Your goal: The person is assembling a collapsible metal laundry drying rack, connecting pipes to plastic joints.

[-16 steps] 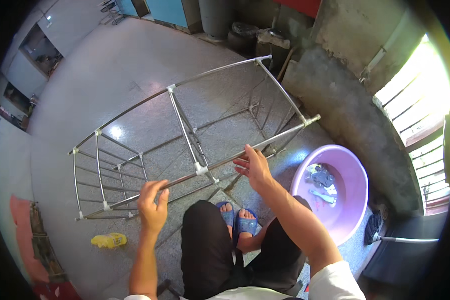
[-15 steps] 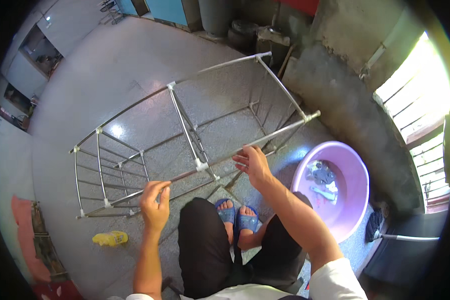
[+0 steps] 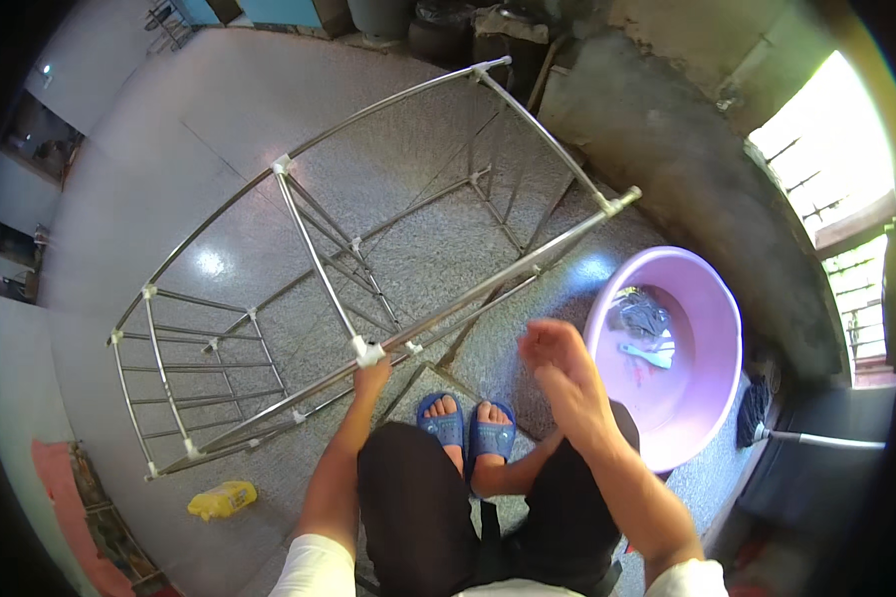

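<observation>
A metal rack (image 3: 319, 257) of silvery tubes with white corner joints stands in front of me, slanting from near left to far right. My left hand (image 3: 371, 378) is at its near rail, just under a white joint (image 3: 369, 354). It seems to close round the tube there, though the rail hides most of its fingers. My right hand (image 3: 564, 376) hangs in the air, off the rack and left of the purple basin (image 3: 709, 398). Its fingers are loosely bent, slightly blurred, with nothing in them.
The basin holds water, a dark cloth (image 3: 639, 316) and a light blue brush-like thing (image 3: 647, 355). On the floor at left lies a yellow packet (image 3: 222, 499). A mop (image 3: 757, 413) lies at right. My feet in blue sandals (image 3: 440, 426) are close to the rack.
My left hand has moved right along the near rail to the joint. My right hand has come off the rail, back toward the basin. The rack's near rail has shifted closer to me.
</observation>
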